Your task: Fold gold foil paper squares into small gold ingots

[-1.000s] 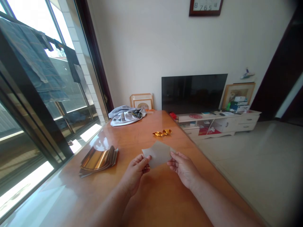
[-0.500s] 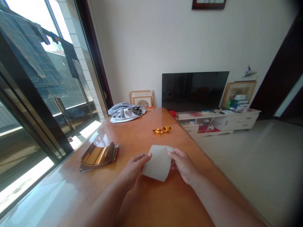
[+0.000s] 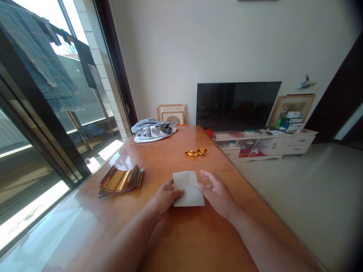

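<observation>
A pale grey sheet of paper (image 3: 188, 194) is pinched at its left edge by my left hand (image 3: 167, 198), the thumb lying on top. At the sheet's right edge is my right hand (image 3: 217, 192), open, with its fingers spread and the thumb tip at the paper; whether it touches I cannot tell. Farther up the table lie folded gold foil pieces (image 3: 196, 152). To the left sits a curved stack of gold foil paper sheets (image 3: 120, 181).
The glossy wooden table (image 3: 176, 241) has a grey cloth bundle (image 3: 153, 132) at its far end. Beyond stand a television (image 3: 238, 105) and a low white cabinet (image 3: 283, 148). A sliding glass door (image 3: 56, 132) runs along the left.
My right hand has let go of the sheet and opened. The sheet has straightened in my left hand. The view has tilted down slightly.
</observation>
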{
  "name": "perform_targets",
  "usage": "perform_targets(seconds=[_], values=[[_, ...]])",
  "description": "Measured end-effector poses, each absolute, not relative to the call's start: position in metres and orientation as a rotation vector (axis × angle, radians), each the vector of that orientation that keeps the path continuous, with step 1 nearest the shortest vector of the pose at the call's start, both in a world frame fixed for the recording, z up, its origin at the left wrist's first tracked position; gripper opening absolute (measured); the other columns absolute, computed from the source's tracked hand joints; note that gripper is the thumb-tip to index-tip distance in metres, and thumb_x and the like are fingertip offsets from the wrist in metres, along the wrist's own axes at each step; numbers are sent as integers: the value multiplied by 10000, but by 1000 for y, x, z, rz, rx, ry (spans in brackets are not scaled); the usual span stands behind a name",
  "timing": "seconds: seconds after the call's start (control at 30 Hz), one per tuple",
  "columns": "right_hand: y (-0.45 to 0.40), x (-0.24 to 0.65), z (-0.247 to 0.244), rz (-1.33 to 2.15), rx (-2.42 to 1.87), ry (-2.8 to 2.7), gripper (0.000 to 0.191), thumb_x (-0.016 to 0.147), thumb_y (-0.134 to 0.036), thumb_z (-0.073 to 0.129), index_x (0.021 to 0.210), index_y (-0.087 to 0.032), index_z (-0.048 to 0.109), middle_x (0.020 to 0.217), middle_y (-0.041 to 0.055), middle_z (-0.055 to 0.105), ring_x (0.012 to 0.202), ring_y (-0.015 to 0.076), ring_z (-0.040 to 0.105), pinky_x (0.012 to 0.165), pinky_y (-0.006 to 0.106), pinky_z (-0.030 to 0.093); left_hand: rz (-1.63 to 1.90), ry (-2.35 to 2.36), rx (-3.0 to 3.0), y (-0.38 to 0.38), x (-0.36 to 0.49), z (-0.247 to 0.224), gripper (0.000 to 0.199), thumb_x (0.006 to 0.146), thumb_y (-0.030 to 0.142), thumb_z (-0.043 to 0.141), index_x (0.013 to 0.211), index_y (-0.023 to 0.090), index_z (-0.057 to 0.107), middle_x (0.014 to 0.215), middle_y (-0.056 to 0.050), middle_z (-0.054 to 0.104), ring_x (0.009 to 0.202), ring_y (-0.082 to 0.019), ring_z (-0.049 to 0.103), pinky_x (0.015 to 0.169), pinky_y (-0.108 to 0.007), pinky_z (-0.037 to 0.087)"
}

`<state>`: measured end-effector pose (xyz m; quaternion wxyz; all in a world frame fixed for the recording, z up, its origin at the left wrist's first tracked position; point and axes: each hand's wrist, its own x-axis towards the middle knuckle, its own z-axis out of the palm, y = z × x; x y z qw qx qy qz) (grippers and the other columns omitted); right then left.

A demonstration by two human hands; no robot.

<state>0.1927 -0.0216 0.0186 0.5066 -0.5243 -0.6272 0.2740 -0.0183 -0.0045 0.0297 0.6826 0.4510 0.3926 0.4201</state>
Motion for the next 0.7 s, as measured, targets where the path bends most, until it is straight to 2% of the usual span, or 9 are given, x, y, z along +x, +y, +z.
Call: perform_targets(seconds=[0.1,0.17,0.23,0.33,0.4,0.5,0.53,0.6,0.7], values=[[-35,188,27,492,-1154,-1965,701,735,-462,790,1369,-268,563,1393,96,559,1292,299,487,1091,459,394,975,893,998,0,-21,27,552,680,185,804,1176,140,565,994,-99,732,783,-209,699,738,-327,552],[-42,185,29,402,-1131,-2124,743,698,-400,823,1373,-262,545,1427,87,532,1309,295,463,1113,452,368,987,906,1009,2,-23,26,548,691,187,795,1179,131,553,975,-95,728,785,-208,694,737,-323,550],[-44,183,28,329,-1149,-2179,556,732,-261,771,1261,-246,600,1331,73,596,1221,263,520,1058,414,405,984,929,1032,2,-23,26,550,702,191,785,1189,121,540,958,-89,720,774,-202,686,717,-311,543],[-42,182,26,277,-1178,-2205,251,773,-95,619,983,-229,648,1024,33,681,987,207,585,892,337,453,974,967,1085,0,-22,27,622,700,184,781,1252,106,505,952,-78,704,777,-186,671,697,-280,525],[-39,183,26,269,-1179,-2227,202,775,-63,574,880,-224,636,908,16,673,905,190,580,812,302,443,960,1003,1134,-1,-22,27,749,717,193,770,1374,110,419,928,-57,690,766,-171,660,684,-265,511],[-37,183,27,257,-1181,-2244,182,769,-64,563,833,-221,629,871,8,669,871,176,576,762,273,418,961,1142,1259,-1,-23,21,942,764,254,746,1527,130,207,831,-2,640,681,-140,620,608,-233,463],[-37,183,28,256,-1186,-2249,173,771,-71,561,827,-221,629,867,6,671,864,172,579,754,268,411,970,1200,1318,0,-25,18,968,768,283,745,1540,127,183,824,3,622,665,-134,607,590,-227,448],[-37,183,28,263,-1203,-2264,158,779,-86,555,816,-221,631,862,3,676,855,165,585,742,260,399,984,1291,1424,4,-29,13,942,764,328,739,1530,126,227,957,-42,618,712,-136,617,628,-243,473],[-38,184,26,291,-1250,-2292,150,778,-108,555,811,-225,643,874,1,683,832,157,594,712,252,381,936,1532,1689,11,-35,10,683,740,348,723,1354,143,505,1130,-94,580,750,-137,600,667,-267,485]])
